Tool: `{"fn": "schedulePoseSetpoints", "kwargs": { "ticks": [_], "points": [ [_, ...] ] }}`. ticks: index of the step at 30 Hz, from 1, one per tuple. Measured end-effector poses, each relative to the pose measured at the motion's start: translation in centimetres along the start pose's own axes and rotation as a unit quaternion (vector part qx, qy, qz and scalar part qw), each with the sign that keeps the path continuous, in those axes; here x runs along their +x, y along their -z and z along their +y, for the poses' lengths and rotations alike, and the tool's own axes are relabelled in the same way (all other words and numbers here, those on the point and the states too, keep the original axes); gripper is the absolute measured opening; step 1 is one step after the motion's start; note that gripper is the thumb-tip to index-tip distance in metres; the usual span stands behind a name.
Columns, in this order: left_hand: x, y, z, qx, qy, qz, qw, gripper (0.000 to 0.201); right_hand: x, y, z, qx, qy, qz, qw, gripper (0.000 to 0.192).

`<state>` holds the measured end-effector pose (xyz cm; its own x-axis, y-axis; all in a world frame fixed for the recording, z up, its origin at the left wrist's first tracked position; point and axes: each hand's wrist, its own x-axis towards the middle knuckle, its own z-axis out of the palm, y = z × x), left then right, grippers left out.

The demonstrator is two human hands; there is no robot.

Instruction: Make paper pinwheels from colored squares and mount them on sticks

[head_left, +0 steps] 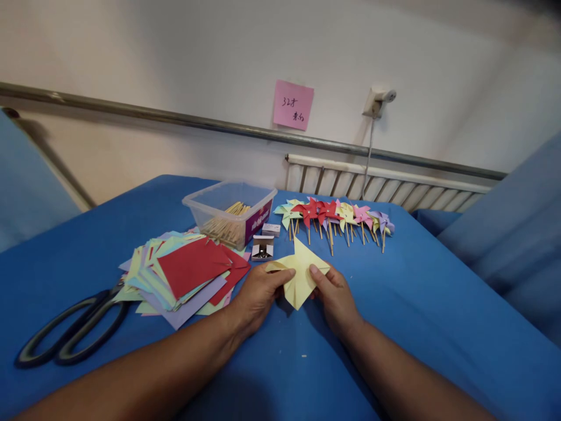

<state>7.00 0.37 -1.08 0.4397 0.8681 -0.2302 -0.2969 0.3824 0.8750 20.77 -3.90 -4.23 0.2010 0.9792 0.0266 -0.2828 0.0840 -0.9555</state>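
Observation:
A pale yellow paper pinwheel (303, 264), without a stick, is held between both hands just above the blue cloth. My left hand (258, 292) pinches its left side, thumb on top and fingers underneath. On the opposite side my right hand (337, 295) grips the paper the same way, its thumb pressing on the face near the centre. The fingers below the sheet are mostly hidden. Just beyond the left hand stands a small open box (263, 249) of dark metal pins, with a small closed white box (270, 230) behind it.
Left lies a pile of coloured paper (193, 266), with black-handled scissors (74, 330) partly under it. A clear plastic tub (228, 213) holds wooden sticks (223, 225). Several finished pinwheels (328, 213) on sticks lie at the back right, before a radiator (390, 187).

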Motion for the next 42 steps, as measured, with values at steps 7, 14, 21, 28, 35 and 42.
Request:
{"fn": "schedulePoseSetpoints", "kwargs": {
  "ticks": [7, 14, 21, 28, 35, 42],
  "points": [
    [0.4, 0.4, 0.7, -0.040, -0.002, 0.027, 0.999, 0.024, 0.1, -0.4, -0.7, -0.008, 0.075, 0.039, 0.996, 0.065],
    [0.4, 0.5, 0.7, -0.035, -0.005, 0.021, 0.999, 0.018, -0.4, -0.3, -0.3, -0.086, 0.106, -0.013, 0.991, 0.043],
    [0.6, 0.6, 0.5, -0.046, -0.012, 0.050, 0.998, 0.016, -0.7, -0.1, -0.3, -0.153, 0.110, -0.048, 0.981, 0.023],
    [0.7, 0.7, 0.3, -0.060, -0.009, 0.037, 0.997, 0.015, -0.7, -0.2, -0.7, -0.155, 0.101, -0.053, 0.981, 0.013],
    [0.5, 0.7, 0.0, 0.000, -0.020, 0.022, 1.000, 0.019, -0.1, -0.2, -0.5, -0.119, 0.039, -0.032, 0.992, 0.018],
    [0.8, 0.7, -0.5, 0.027, -0.013, 0.021, 0.999, 0.026, 0.4, 0.0, 0.1, -0.107, 0.025, 0.008, 0.994, 0.025]
  ]
}}
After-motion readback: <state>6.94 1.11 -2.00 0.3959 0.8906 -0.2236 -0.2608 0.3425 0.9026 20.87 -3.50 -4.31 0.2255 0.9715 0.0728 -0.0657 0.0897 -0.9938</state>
